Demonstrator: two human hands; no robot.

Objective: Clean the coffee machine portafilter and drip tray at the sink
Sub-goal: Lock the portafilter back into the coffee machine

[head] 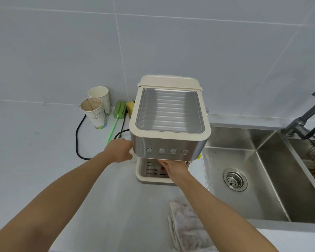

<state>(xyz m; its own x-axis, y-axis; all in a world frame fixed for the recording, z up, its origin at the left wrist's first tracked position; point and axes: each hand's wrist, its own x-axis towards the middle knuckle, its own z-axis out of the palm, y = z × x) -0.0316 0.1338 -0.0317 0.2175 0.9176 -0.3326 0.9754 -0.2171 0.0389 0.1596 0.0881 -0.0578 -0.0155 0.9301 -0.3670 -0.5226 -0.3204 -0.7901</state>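
**Where brushed steel meets cream plastic**

While the left hand lies against the rounded steel side of the coffee machine, the right hand reaches under its front, above the slotted drip tray at its foot. Both hands' fingers are hidden, so neither grip can be told.

A kitchen, plainly: steel sink and tap set into a pale counter, tiled wall, coffee machine, paper cups
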